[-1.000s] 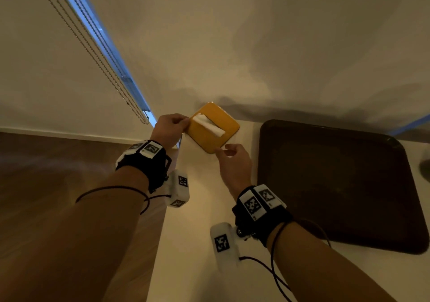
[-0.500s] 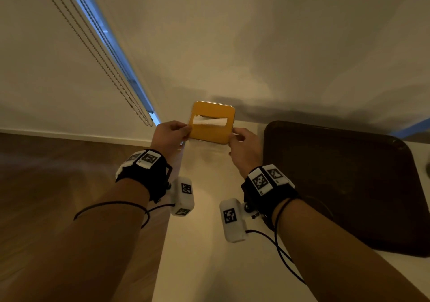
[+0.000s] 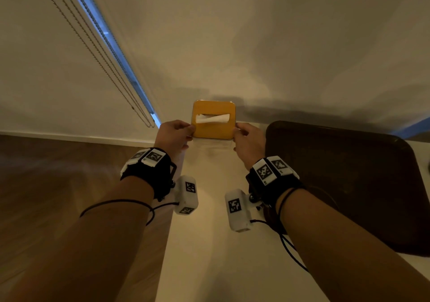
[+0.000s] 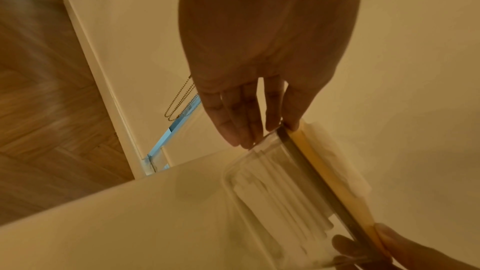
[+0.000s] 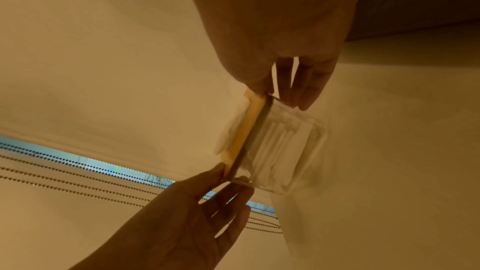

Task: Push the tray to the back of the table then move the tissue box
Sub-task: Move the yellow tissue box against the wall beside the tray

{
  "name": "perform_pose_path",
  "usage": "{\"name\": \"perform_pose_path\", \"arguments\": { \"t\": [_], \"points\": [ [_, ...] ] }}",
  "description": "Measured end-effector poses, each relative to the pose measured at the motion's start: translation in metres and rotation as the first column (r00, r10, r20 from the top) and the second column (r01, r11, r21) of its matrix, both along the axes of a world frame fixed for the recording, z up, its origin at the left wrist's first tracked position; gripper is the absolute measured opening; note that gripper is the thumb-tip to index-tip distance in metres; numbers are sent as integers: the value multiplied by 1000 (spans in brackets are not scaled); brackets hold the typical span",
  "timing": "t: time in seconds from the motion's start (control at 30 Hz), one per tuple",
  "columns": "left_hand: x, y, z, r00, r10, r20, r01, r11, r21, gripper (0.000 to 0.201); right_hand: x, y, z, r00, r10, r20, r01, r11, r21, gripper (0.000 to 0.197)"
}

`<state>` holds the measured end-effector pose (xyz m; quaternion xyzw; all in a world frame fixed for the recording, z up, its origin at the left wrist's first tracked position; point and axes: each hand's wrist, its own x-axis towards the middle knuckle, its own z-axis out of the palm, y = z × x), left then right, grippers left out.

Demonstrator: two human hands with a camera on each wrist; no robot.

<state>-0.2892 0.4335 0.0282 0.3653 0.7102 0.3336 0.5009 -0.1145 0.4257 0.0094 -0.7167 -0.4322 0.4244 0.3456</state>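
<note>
The tissue box (image 3: 213,131) has an orange lid, a clear body and a white tissue (image 3: 212,118) poking from its slot. It stands at the table's back left corner, close to the wall, with its clear base down at the table top. My left hand (image 3: 173,134) pinches its left edge and my right hand (image 3: 247,139) pinches its right edge. In the left wrist view, my left hand (image 4: 267,132) has thumb on the lid rim and fingers on the box (image 4: 285,182). My right hand (image 5: 281,93) holds the box (image 5: 280,147) likewise. The dark brown tray (image 3: 349,185) lies to the right.
The white table (image 3: 204,243) ends at a left edge beside my left wrist, with wooden floor (image 3: 58,185) below. A wall rises right behind the box. Blind cords (image 3: 130,97) hang at the left by a window strip.
The tissue box has turned from a diagonal pose to square with the wall and moved farther back. Both hands have gone with it and now hold it on opposite sides.
</note>
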Motion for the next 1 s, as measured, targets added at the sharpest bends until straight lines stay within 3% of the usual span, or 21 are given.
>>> {"name": "perform_pose_path", "arguments": {
  "t": [0.5,0.67,0.77,1.0],
  "points": [
    [0,2,4,1000,12,20,-11,1000,-24,8,0,5,0,1000,24,12,-24,1000,-12,35],
    [1,2,3,999,21,34,-20,999,-27,18,0,6,-1,998,44,39,-44,999,-8,34],
    [0,3,1,999,24,34,-23,999,-31,12,1,5,2,998,42,40,-42,999,-12,35],
    [-16,-6,-7,993,116,-18,-116,993,-10,24,17,-6,11,994,-88,-66,88,996,4,38]
  ]
}}
